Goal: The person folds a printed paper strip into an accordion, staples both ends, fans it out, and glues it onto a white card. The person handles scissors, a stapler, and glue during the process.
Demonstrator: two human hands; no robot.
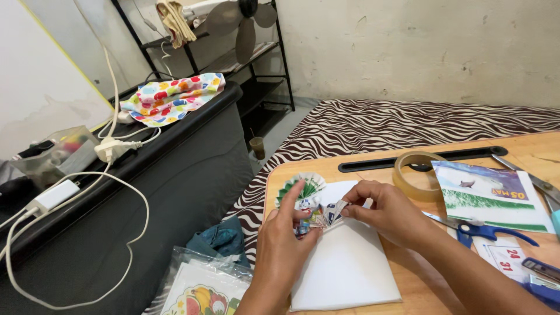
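Worktop (420, 280) is showing a rounded wooden left edge, running from the far left corner down toward the near side; a dark slot (423, 158) is lying along its far edge. Beyond the far and left edges a zebra-striped bed cover (408, 125) is spreading out. White sheet (347, 262) is lying near the left edge, its near left corner sitting close to the rim. Open wood is showing between the sheet and the blue scissors (487, 230) on the right, and a narrow strip at the far left corner.

Tape roll (415, 175) is standing far of the hands, just beside a printed page (496, 195) to its right. Right side is crowding up: scissors, page, a blue stapler (542, 271) at the near right.

Left hand (286, 245) is pinching a folded paper fan (321, 214) between thumb and fingers, index finger stretching up along it. Right hand (388, 213) is gripping the fan's right end with curled fingertips. The fan is sitting over the far end of the white sheet, between both hands. A green pleated disc (306, 185) is lying just far of the left fingers, near the far left corner.

Off the worktop to the left, a dark couch (175, 175) is carrying white cables (111, 149) and a coloured cloth (172, 99).
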